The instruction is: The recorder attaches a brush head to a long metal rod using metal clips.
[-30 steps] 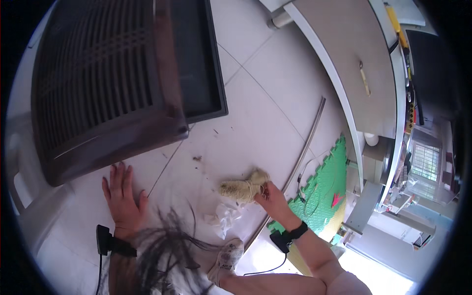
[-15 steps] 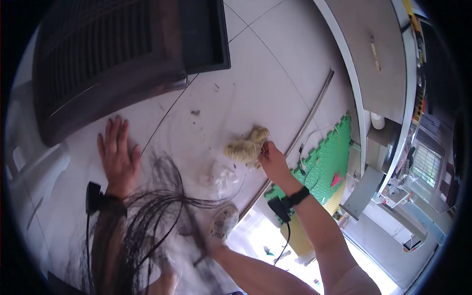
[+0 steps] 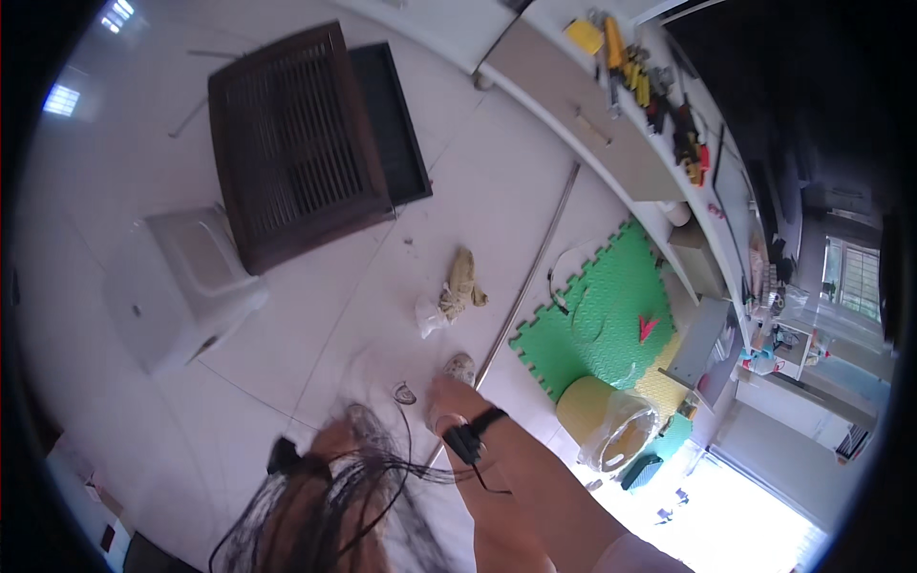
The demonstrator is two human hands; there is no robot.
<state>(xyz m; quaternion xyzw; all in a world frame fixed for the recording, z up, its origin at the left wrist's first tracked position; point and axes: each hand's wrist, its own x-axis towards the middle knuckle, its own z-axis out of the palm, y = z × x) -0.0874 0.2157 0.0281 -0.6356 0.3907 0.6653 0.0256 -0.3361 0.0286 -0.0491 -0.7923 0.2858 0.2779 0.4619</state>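
My right hand (image 3: pixel 447 399) is low in front of me, next to my shoe (image 3: pixel 460 367) in the view; its fingers are mostly hidden. My left hand (image 3: pixel 336 436) is blurred behind dark hanging strands of hair (image 3: pixel 382 468), so its fingers do not show clearly. On the floor ahead lies a crumpled yellowish-brown cloth (image 3: pixel 462 279), apart from both hands. Touching its near side is a crumpled clear plastic bag (image 3: pixel 430 317).
A dark slatted wooden cabinet (image 3: pixel 296 134) stands ahead with a black tray beside it. Left of it is a white plastic stool (image 3: pixel 196 277). A long metal pole (image 3: pixel 535 267) lies beside green foam mats (image 3: pixel 602 325). A yellow bin (image 3: pixel 592 411) and a tool-covered counter (image 3: pixel 621 124) are at right.
My right hand has let go of the cloth and drawn back toward me. My left hand has lifted off the floor and drawn back. The view has risen and widened.
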